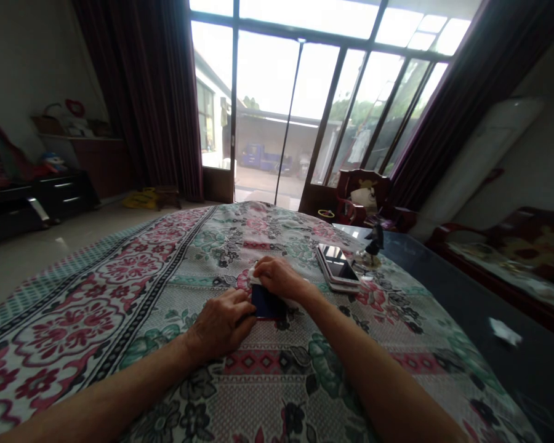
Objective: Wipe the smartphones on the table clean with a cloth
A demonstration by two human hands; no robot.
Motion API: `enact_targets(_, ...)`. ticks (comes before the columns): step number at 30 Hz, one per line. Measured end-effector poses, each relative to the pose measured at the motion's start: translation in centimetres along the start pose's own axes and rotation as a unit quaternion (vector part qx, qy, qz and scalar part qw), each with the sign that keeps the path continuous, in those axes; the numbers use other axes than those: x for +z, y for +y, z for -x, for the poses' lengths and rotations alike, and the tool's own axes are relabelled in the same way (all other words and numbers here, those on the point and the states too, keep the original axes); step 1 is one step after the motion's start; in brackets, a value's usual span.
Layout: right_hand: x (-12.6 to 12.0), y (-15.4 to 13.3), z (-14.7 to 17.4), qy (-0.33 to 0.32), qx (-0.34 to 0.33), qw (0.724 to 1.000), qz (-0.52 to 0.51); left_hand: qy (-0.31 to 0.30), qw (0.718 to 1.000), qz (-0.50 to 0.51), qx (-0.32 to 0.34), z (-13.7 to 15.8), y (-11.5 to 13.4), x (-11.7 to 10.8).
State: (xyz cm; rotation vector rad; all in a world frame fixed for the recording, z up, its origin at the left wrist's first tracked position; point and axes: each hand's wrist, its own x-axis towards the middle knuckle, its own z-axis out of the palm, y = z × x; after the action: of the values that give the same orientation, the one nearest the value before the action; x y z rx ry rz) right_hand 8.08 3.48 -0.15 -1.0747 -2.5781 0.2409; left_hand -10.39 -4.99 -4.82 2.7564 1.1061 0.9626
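Tablecloth, right hand holding white wad, dark-blue object beneath

Left hand palm-down, right hand curled, farther forward

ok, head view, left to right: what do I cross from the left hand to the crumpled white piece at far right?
Left hand → dark blue flat item → tablet-like device → small dark ornament → crumpled white piece. Right hand left out: overlaps the blue item.
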Motion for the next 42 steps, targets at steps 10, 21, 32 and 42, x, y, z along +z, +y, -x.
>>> enact_targets(10,-0.5,-0.9,1.0,-0.054,-0.083,0.995,-0.022,0.004,1.0,-0.006,0.01,-0.1,0.1,-0.2)
enact_targets(21,1.2,2.1,0.0,0.067,0.005,0.997,0.035,0.003,1.0,-0.01,-0.017,0.0,0.0,0.1)
enact_targets(32,0.7,3.2,0.8,0.07,0.083,0.993,0.044,-0.009,1.0,-0.006,-0.025,0.0,0.2,-0.1)
enact_targets(42,-0.6,3.4,1.4,0.051,0.22,0.971,0.078,0.012,0.995,-0.034,-0.096,0.1,-0.2,0.1)
